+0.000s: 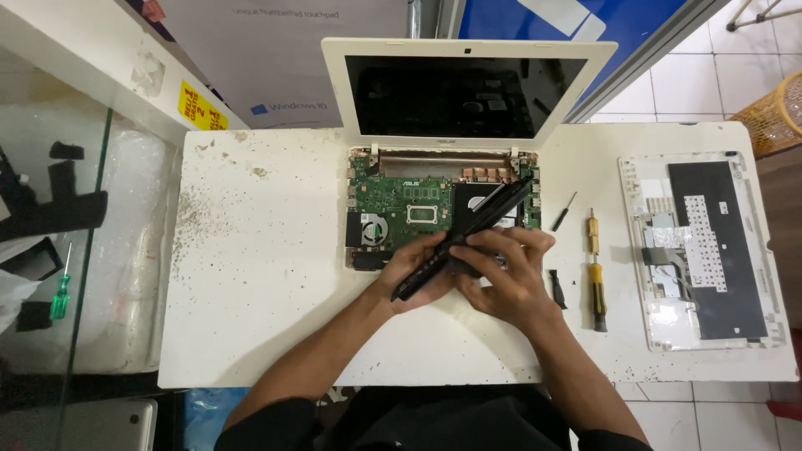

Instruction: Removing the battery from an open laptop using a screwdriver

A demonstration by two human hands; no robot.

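Far left, under a glass pane (92,250), one green-handled screwdriver (59,294) and some black parts, partly hidden by glare. White speckled table (251,276) holds everything else; white tiled floor shows at right and near edge. Centre: one white laptop (468,88), screen off and upright, base opened with the green motherboard (397,205) and fan exposed. Left hand (415,271) curled shut round the near end of a long black battery pack (464,234), which lies diagonally, tilted up over the open base, far end toward the hinge. Right hand (505,276) just beside it, fingers bent and pressed on the pack's middle, gripping from the right side; hands cover the near part of the base. Right of the laptop: one small black screwdriver (565,211), one yellow-handled screwdriver (596,288), one short black pry tool (556,288), all apart from the hands. Further right, one removed keyboard cover (702,250) lying face down. Wicker basket (781,113) far right on the floor.
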